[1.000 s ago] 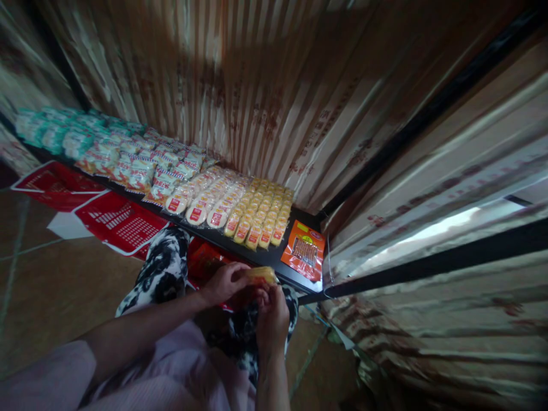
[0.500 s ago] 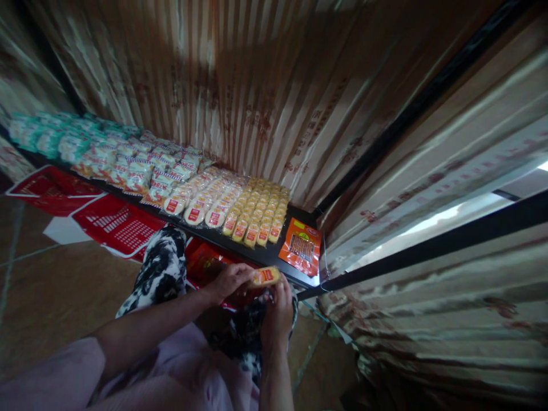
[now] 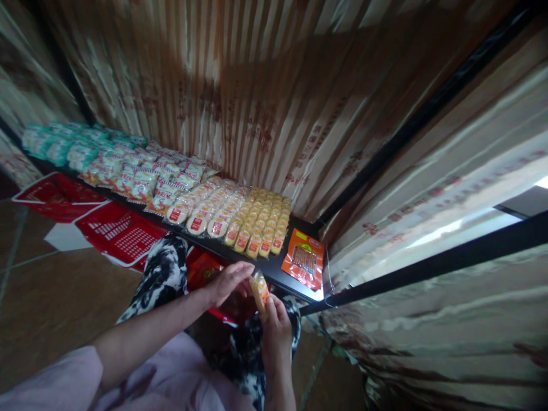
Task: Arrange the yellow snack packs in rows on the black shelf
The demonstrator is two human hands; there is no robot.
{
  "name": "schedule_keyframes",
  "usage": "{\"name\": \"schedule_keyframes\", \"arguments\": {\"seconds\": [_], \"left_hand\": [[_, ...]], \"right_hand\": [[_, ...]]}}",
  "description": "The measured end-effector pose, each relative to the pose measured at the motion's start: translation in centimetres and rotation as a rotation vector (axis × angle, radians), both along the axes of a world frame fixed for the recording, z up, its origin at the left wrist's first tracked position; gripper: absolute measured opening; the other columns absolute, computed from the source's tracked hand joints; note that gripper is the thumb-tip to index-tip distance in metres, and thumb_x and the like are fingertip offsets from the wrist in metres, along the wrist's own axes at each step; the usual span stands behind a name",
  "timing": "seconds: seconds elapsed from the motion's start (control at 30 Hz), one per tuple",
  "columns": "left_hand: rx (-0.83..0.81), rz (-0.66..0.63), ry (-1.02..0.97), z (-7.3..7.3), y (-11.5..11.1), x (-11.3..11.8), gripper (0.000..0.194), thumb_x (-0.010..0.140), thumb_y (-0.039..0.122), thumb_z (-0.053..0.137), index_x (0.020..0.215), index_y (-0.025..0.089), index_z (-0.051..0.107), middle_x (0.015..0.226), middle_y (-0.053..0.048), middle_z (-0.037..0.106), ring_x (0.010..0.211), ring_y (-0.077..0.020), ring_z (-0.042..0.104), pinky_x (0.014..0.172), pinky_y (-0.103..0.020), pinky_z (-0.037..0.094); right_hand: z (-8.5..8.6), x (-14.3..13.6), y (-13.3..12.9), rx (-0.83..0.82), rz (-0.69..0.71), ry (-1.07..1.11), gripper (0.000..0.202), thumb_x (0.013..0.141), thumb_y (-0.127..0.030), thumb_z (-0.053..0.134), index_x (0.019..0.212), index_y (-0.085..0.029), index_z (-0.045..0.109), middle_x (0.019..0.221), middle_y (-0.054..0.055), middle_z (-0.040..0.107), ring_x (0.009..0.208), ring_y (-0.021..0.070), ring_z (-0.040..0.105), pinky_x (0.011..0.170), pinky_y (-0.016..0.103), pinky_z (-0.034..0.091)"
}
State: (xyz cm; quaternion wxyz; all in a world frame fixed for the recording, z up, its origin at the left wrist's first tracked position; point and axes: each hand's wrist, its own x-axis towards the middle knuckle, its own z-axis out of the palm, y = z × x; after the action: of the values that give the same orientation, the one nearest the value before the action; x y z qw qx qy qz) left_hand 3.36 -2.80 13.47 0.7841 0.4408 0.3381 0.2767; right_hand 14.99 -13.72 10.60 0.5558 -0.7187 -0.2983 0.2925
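My right hand [image 3: 276,322] is closed around the lower end of a small wrapped snack cake [image 3: 259,291], which is yellow with an orange and red label and stands tilted. Just left of the cake's upper end is my left hand [image 3: 231,282], its fingers stretched out and slightly curved; whether they touch the wrapper is unclear. Ahead, matching yellow snack cakes [image 3: 256,228] lie in rows on a black shelf [image 3: 274,274]. To the right of those rows an orange flat packet [image 3: 303,258] lies on the shelf.
Rows of round wrapped cakes [image 3: 197,224], white snack bags [image 3: 143,182] and green bags [image 3: 60,148] fill the shelf leftward. Red printed bags [image 3: 120,231] hang below its front edge. A pleated curtain [image 3: 257,85] and dark frame bars [image 3: 385,131] close in behind and right.
The snack cake has turned from lying sideways between both hands to nearly upright in my right hand. My left fingers have loosened from it. The whole view has shifted slightly.
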Motion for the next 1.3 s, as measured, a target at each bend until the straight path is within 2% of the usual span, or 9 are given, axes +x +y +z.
{"name": "schedule_keyframes", "arguments": {"seconds": [0.1, 0.23, 0.37, 0.47, 0.67, 0.83, 0.93, 1.13, 1.3], "left_hand": [[-0.041, -0.015, -0.073, -0.2, -0.6, 0.1, 0.053, 0.069, 0.05, 0.072, 0.103, 0.013, 0.057, 0.085, -0.004, 0.066, 0.076, -0.0139, 0.063, 0.065, -0.022, 0.046], [0.044, 0.0, -0.03, -0.7, -1.7, 0.8, 0.043, 0.067, 0.039, 0.075, 0.097, 0.013, 0.059, 0.097, -0.008, 0.067, 0.085, -0.0167, 0.063, 0.07, -0.025, 0.047], [0.135, 0.094, 0.05, -1.2, -2.1, 2.3, 0.022, 0.071, 0.023, 0.067, 0.09, 0.014, 0.059, 0.092, -0.007, 0.069, 0.087, -0.0177, 0.064, 0.072, -0.026, 0.048], [0.207, 0.129, 0.13, -1.5, -1.8, 3.6, 0.014, 0.073, 0.015, 0.059, 0.087, 0.014, 0.061, 0.087, -0.005, 0.069, 0.085, -0.017, 0.065, 0.072, -0.025, 0.049], [0.329, 0.189, 0.308, -1.6, -0.9, 5.4, 0.021, 0.074, 0.012, 0.054, 0.094, 0.017, 0.06, 0.083, 0.0, 0.066, 0.077, -0.0135, 0.063, 0.07, -0.022, 0.049], [0.372, 0.212, 0.346, -1.4, -0.6, 6.4, 0.013, 0.076, 0.011, 0.052, 0.086, 0.016, 0.057, 0.087, -0.003, 0.066, 0.083, -0.0148, 0.064, 0.078, -0.025, 0.05], [0.44, 0.22, 0.376, -1.2, -0.4, 6.8, 0.017, 0.076, 0.011, 0.05, 0.089, 0.016, 0.059, 0.092, -0.005, 0.066, 0.088, -0.0161, 0.063, 0.084, -0.027, 0.049], [0.495, 0.225, 0.387, -1.3, 0.2, 7.8, 0.028, 0.075, 0.007, 0.046, 0.096, 0.015, 0.062, 0.101, -0.007, 0.065, 0.095, -0.0166, 0.062, 0.088, -0.027, 0.048], [0.422, 0.235, 0.307, -1.3, 0.5, 8.5, 0.033, 0.075, 0.005, 0.044, 0.1, 0.016, 0.062, 0.105, -0.007, 0.067, 0.098, -0.0169, 0.063, 0.091, -0.028, 0.048]], "right_hand": [[0.3, -0.3, 0.2, -0.011, -0.06, 0.094, 0.039, 0.078, -0.053, 0.054, 0.094, -0.019, 0.063, 0.088, 0.007, 0.071, 0.077, 0.0183, 0.065, 0.065, 0.026, 0.048], [0.5, -0.7, 0.8, 0.039, -0.107, 0.182, 0.039, 0.074, -0.052, 0.06, 0.095, -0.018, 0.059, 0.085, 0.006, 0.069, 0.073, 0.0171, 0.063, 0.064, 0.026, 0.048], [0.0, -0.6, 1.4, 0.1, -0.126, 0.254, 0.043, 0.072, -0.054, 0.063, 0.095, -0.018, 0.057, 0.091, 0.007, 0.068, 0.081, 0.0195, 0.065, 0.07, 0.029, 0.051], [-0.7, 0.2, 1.7, 0.117, -0.137, 0.234, 0.044, 0.07, -0.054, 0.065, 0.095, -0.019, 0.056, 0.092, 0.007, 0.069, 0.083, 0.021, 0.066, 0.072, 0.031, 0.052], [-1.2, 2.2, 2.5, 0.101, -0.135, 0.065, 0.041, 0.069, -0.052, 0.065, 0.091, -0.018, 0.057, 0.084, 0.007, 0.071, 0.079, 0.0201, 0.066, 0.072, 0.03, 0.049], [-0.3, 3.0, 3.0, 0.062, -0.157, -0.084, 0.043, 0.069, -0.056, 0.062, 0.088, -0.017, 0.061, 0.075, 0.006, 0.068, 0.071, 0.0192, 0.062, 0.068, 0.029, 0.045], [-0.1, 3.5, 3.4, 0.027, -0.141, -0.145, 0.045, 0.071, -0.059, 0.059, 0.087, -0.016, 0.062, 0.073, 0.005, 0.066, 0.068, 0.0184, 0.06, 0.067, 0.029, 0.044], [-1.0, 4.6, 4.8, 0.091, -0.154, -0.142, 0.055, 0.073, -0.059, 0.057, 0.106, -0.015, 0.057, 0.094, 0.01, 0.068, 0.078, 0.0188, 0.062, 0.071, 0.028, 0.046], [-1.0, 5.4, 6.0, 0.002, -0.18, -0.26, 0.061, 0.073, -0.06, 0.053, 0.113, -0.014, 0.059, 0.099, 0.012, 0.068, 0.083, 0.0213, 0.063, 0.075, 0.03, 0.045]]}}
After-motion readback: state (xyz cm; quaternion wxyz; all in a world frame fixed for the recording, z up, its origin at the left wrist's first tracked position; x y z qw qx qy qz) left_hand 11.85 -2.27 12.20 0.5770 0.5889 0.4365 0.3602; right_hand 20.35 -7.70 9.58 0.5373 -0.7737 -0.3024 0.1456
